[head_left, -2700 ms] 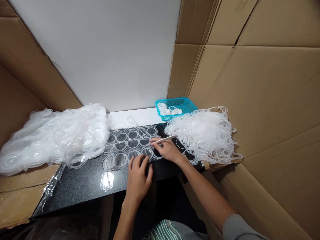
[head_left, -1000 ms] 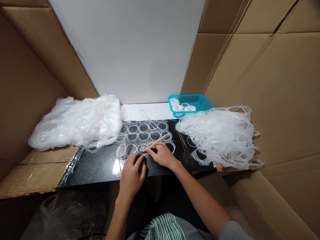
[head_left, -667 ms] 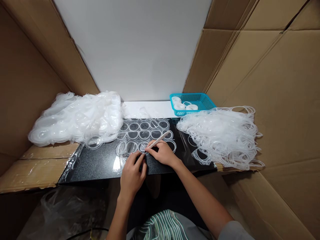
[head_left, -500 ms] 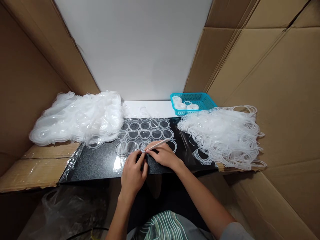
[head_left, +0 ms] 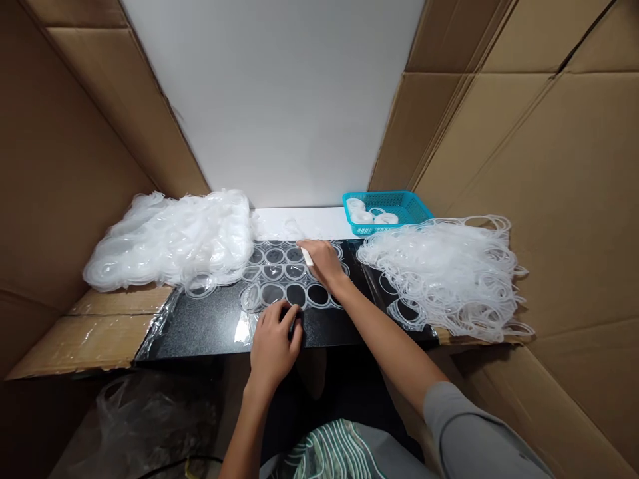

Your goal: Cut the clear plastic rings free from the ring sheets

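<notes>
On the black tabletop (head_left: 200, 332), a clear ring-patterned sheet (head_left: 273, 272) lies flat, both hands at it.
Over its far rows, the right hand (head_left: 324, 261) has its fingers clamped on a white stick (head_left: 307, 257); at its near edge, the left hand (head_left: 273, 338) rests with bent fingers apart. Left of the sheet sits a glossy film pile (head_left: 174, 236); right, a tangled white heap (head_left: 444, 273); far right, a teal basket (head_left: 408, 209) holding white rings (head_left: 386, 218).

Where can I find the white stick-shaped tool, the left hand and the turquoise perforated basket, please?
White stick-shaped tool (head_left: 307, 258): head view, on its visible shaft.
Left hand (head_left: 274, 334): head view, on its back.
Turquoise perforated basket (head_left: 368, 230): head view, on its front wall.
</notes>
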A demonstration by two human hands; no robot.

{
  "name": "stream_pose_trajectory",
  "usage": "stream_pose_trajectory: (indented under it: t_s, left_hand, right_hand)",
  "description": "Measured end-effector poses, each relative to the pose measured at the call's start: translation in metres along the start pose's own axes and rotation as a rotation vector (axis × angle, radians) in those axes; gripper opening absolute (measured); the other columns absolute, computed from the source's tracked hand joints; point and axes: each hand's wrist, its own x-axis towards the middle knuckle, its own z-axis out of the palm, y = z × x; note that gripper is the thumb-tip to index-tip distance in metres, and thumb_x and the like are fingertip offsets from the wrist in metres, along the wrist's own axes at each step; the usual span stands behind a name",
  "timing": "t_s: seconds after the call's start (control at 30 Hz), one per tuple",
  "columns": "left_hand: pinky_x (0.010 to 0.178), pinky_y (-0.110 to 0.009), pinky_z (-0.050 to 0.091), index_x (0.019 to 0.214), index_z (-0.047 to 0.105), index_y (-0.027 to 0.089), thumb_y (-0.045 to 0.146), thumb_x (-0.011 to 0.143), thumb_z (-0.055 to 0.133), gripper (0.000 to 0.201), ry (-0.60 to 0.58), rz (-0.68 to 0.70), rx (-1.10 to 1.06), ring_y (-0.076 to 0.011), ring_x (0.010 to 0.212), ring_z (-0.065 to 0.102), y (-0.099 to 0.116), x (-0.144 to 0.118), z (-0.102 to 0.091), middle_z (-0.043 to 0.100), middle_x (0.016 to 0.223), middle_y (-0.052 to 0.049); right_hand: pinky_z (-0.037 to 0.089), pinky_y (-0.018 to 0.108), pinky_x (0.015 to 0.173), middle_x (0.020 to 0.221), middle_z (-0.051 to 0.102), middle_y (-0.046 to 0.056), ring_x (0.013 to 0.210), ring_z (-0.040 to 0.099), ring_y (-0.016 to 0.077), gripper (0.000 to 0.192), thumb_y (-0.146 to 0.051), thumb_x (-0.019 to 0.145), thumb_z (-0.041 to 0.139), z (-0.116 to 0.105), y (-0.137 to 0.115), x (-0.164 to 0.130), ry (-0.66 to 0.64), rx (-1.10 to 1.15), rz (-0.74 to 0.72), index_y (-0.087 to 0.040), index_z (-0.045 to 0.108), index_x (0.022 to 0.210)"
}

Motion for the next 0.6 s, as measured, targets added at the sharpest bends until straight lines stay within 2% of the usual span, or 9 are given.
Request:
stream_pose_trajectory:
  t_s: [0.07, 0.17, 0.27, 0.33, 0.47, 0.6]
  left_hand:
    - [0.103, -0.046, 0.055, 0.121, 0.073, 0.027, 0.026, 0.1, 0.056, 0.027, -0.035, 0.005, -0.122, -0.0269, 0.118, 0.066, -0.002, 0.0, -0.006, 0.07, 0.124, -0.009]
    - [0.103, -0.041, 0.057, 0.12, 0.073, 0.027, 0.028, 0.104, 0.052, 0.027, -0.03, -0.023, -0.283, -0.0234, 0.118, 0.068, -0.012, -0.004, -0.015, 0.069, 0.127, -0.008]
    - [0.105, -0.045, 0.055, 0.12, 0.073, 0.024, 0.028, 0.103, 0.053, 0.026, 0.082, -0.081, -0.186, -0.0265, 0.121, 0.067, -0.027, -0.011, -0.019, 0.068, 0.128, -0.011]
    - [0.105, -0.047, 0.055, 0.123, 0.072, 0.024, 0.027, 0.102, 0.055, 0.028, 0.097, -0.076, -0.082, -0.0284, 0.122, 0.066, -0.035, -0.016, -0.018, 0.068, 0.129, -0.011]
    - [0.103, -0.047, 0.057, 0.126, 0.072, 0.023, 0.026, 0.101, 0.055, 0.031, 0.123, -0.064, 0.032, -0.0305, 0.122, 0.066, -0.039, -0.022, -0.014, 0.064, 0.134, -0.014]
    - [0.097, -0.045, 0.059, 0.125, 0.074, 0.026, 0.026, 0.099, 0.056, 0.032, 0.149, -0.051, 0.074, -0.0279, 0.112, 0.068, -0.038, -0.023, -0.013, 0.066, 0.122, -0.012]
  right_hand:
    - [0.05, 0.042, 0.107, 0.126, 0.077, 0.008, 0.119, 0.071, 0.0266, 0.032, -0.016, 0.104, 0.053, 0.007, -0.005, 0.002, 0.025, 0.141, -0.024, -0.023, 0.077, 0.123]
    - [0.053, 0.035, 0.106, 0.123, 0.079, 0.002, 0.117, 0.072, 0.0218, 0.027, -0.029, 0.106, 0.054, 0.019, -0.018, -0.014, -0.097, 0.384, -0.116, -0.028, 0.079, 0.118]
    - [0.053, 0.031, 0.101, 0.118, 0.079, 0.001, 0.11, 0.073, 0.0199, 0.023, -0.031, 0.104, 0.058, 0.029, -0.03, -0.036, -0.218, 0.499, -0.112, -0.026, 0.079, 0.11]
    - [0.053, 0.031, 0.099, 0.11, 0.08, 0.001, 0.102, 0.074, 0.0187, 0.019, -0.03, 0.102, 0.061, 0.032, -0.034, -0.045, -0.254, 0.546, -0.087, -0.024, 0.079, 0.1]
    - [0.054, 0.031, 0.097, 0.103, 0.08, 0.002, 0.099, 0.075, 0.0195, 0.013, -0.03, 0.096, 0.069, 0.034, -0.033, -0.049, -0.292, 0.618, -0.031, -0.023, 0.079, 0.094]
    - [0.053, 0.035, 0.103, 0.103, 0.081, 0.002, 0.104, 0.075, 0.0213, 0.01, -0.029, 0.094, 0.072, 0.035, -0.032, -0.048, -0.308, 0.58, -0.028, -0.024, 0.08, 0.094]
